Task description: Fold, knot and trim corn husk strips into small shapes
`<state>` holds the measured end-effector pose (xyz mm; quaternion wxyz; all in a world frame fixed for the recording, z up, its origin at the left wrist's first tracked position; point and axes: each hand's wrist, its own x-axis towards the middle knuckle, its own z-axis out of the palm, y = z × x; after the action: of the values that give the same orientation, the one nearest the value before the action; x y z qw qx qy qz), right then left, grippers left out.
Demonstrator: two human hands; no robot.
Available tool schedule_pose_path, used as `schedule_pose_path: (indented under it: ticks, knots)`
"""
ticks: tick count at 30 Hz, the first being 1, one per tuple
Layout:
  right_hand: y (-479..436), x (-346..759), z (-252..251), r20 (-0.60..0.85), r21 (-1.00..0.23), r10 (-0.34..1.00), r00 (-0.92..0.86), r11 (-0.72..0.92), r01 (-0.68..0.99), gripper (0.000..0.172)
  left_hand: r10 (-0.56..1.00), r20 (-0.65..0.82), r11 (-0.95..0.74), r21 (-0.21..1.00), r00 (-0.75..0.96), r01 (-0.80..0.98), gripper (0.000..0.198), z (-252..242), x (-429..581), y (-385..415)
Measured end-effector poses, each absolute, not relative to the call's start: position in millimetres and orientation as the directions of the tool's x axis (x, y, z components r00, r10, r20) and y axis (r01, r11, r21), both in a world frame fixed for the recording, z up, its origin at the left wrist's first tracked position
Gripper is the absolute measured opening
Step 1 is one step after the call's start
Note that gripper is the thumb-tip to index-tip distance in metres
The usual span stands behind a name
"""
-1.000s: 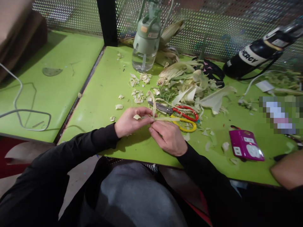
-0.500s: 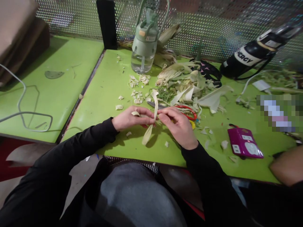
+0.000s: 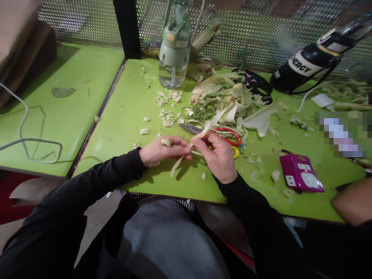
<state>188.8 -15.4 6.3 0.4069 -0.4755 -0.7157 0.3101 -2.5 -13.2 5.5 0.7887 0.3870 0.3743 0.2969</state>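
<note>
Bright green worktop [image 3: 130, 104] butted against a second green worktop [image 3: 75, 89] on the left, perforated metal mesh wall [image 3: 247, 27] behind with a black post [image 3: 128, 27], kinda dim lighting.

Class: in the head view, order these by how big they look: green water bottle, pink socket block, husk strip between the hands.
Green water bottle: largest, though farthest.
Pink socket block: second.
Husk strip: smallest; roughly as long as the block, far thinner.

The corn husk strip [image 3: 177, 164] is pale cream, long and narrow, pinched at its middle between the left hand [image 3: 158, 151] and right hand [image 3: 219, 157]. One end sticks up and away from the person. The other droops toward the green bench [image 3: 130, 116].
</note>
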Motion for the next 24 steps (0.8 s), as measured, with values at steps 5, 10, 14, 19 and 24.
schedule_pose_path:
  ticks: [5,10,14,19,24]
  knots:
    - [-10.3,193.6,6.7,0.283,-0.868,0.936,-0.207,0.342,0.359,0.022,0.75,-0.332,0.616,0.666,0.572,-0.421,0.03,5.6,-4.5,-7.6]
    - [-13.1,190.2,4.2,0.293,-0.846,0.932,-0.212,0.356,0.396,0.019,0.773,-0.285,0.567,0.712,0.567,-0.415,0.032,0.5,-9.0,-4.2]
    - [-8.2,188.3,-1.8,0.062,-0.984,0.989,-0.133,0.083,0.158,0.029,0.764,-0.187,0.537,0.715,0.618,-0.448,0.041,-4.0,-10.7,-2.3]
    - [-2.5,187.0,3.5,-0.313,-0.913,0.921,-0.234,-0.359,-0.194,0.037,0.745,-0.287,0.563,0.755,0.602,-0.336,0.024,-3.4,-9.7,-2.9]
    - [-2.7,186.7,10.7,-0.392,-0.847,0.878,-0.273,-0.461,-0.265,0.037,0.739,-0.323,0.57,0.767,0.591,-0.295,0.018,-0.8,-8.0,-4.2]
